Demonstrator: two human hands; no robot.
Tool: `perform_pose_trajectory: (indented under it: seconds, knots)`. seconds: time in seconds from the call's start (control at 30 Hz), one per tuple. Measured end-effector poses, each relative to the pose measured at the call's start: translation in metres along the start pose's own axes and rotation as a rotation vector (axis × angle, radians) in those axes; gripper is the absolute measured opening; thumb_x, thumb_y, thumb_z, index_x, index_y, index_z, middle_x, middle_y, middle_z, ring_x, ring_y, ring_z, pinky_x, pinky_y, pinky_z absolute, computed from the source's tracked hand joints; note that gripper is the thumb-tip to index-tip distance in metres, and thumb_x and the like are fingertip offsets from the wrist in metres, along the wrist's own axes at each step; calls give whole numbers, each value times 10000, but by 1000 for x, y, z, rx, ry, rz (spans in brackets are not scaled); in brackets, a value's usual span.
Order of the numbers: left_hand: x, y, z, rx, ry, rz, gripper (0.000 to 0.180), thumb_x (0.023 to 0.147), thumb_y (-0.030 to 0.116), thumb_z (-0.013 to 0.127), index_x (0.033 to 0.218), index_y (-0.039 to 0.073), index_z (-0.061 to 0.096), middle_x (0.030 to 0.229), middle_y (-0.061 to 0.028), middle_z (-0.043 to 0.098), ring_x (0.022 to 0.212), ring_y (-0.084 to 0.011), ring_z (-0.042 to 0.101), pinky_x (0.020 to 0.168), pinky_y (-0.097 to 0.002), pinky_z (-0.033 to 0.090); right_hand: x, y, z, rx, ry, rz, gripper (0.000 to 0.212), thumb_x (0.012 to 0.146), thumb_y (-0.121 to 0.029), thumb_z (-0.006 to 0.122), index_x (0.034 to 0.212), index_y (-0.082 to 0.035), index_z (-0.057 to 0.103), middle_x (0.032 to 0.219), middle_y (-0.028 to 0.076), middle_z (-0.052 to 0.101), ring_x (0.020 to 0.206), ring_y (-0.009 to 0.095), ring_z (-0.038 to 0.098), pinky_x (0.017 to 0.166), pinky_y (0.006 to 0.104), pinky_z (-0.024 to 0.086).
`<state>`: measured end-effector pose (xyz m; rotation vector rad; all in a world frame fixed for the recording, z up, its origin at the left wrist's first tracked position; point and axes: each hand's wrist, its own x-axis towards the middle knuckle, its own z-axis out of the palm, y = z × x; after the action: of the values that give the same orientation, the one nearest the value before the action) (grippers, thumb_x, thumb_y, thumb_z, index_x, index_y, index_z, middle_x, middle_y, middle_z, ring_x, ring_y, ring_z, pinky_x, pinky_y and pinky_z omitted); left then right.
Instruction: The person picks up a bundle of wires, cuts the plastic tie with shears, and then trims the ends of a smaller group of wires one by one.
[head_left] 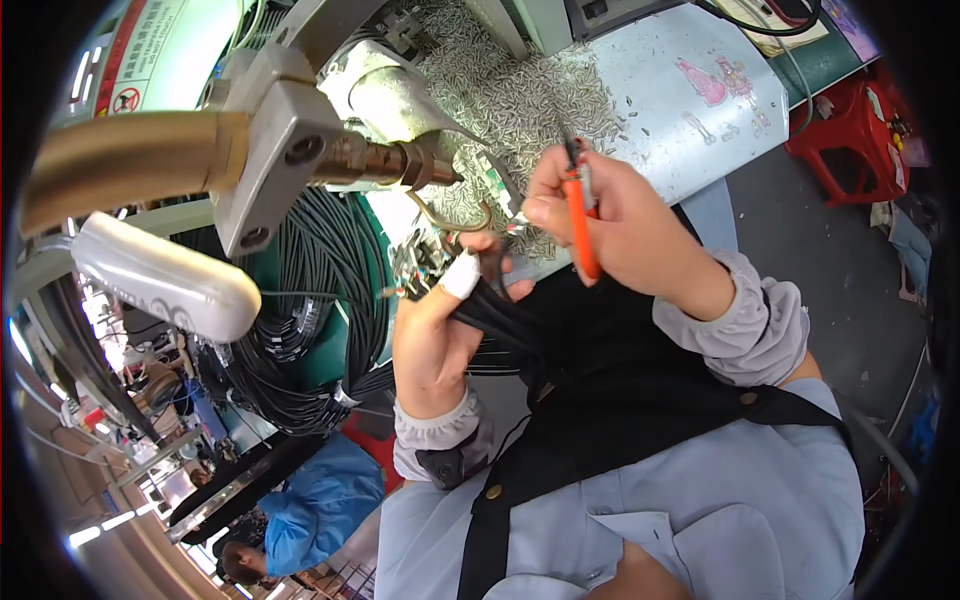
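Note:
My right hand (640, 215) is closed around a hand tool with orange-red handles (580, 225), which looks like pliers or cutters; its dark end points up, away from me. The thumb and index fingertips of that hand are close to the wire ends in front of my left hand. My left hand (430, 345) is closed on a bundle of black cables (495, 320), with white tape wrapped around one digit. Thin coloured wires (415, 265) fan out from the cable ends. What exactly the right fingertips touch is too small to tell.
A metal nozzle (390, 160) on a clamp block (270, 150) juts in above the left hand. Small metal pins (530, 105) cover the bench behind. Coiled black cables (320, 250) and a lamp (165, 280) are at left, a red stool (835, 160) at right. A person in blue (325, 500) is lower left.

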<state>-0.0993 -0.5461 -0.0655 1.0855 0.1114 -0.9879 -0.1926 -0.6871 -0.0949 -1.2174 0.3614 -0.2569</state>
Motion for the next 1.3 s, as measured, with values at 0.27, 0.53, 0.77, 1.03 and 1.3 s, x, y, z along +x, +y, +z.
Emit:
perform_pose_trajectory:
  seconds: [0.27,0.53,0.77,1.03,1.3]
  knots:
    - [-30,-22,-14,318,-203,227,228,800,4,533,1023,-40,534,729,-115,568,607,-174,527,558,-270,425,-26,-18,6,-574,44,-447,146,773,-65,619,891,-7,555,630,16,494,534,55,440,483,214,362]
    - [-37,-21,-4,179,-74,202,212,782,-15,533,992,-35,529,709,-124,561,511,-137,468,488,-232,368,-23,3,5,-560,172,-640,165,725,-60,638,886,-50,601,658,50,576,503,98,499,456,222,372]
    - [-44,-21,-11,251,-113,150,225,777,-32,520,1002,-29,525,709,-112,555,484,-113,412,463,-233,331,-26,-11,-5,-1032,-82,-949,142,723,-133,649,859,-117,610,698,38,631,516,169,571,443,247,405]
    - [-40,-23,1,256,105,219,227,788,-10,534,1013,-38,526,630,-62,505,461,-85,366,449,-220,295,-24,1,1,-846,-76,-756,173,699,-55,660,852,-58,581,704,45,626,565,180,599,458,257,429]
    - [-41,-31,-1,-14,-43,125,240,786,-21,546,1023,-32,512,661,-43,482,461,-78,360,433,-223,286,-29,15,16,-833,138,-959,250,679,2,648,902,-28,539,742,80,611,575,186,598,448,245,414]
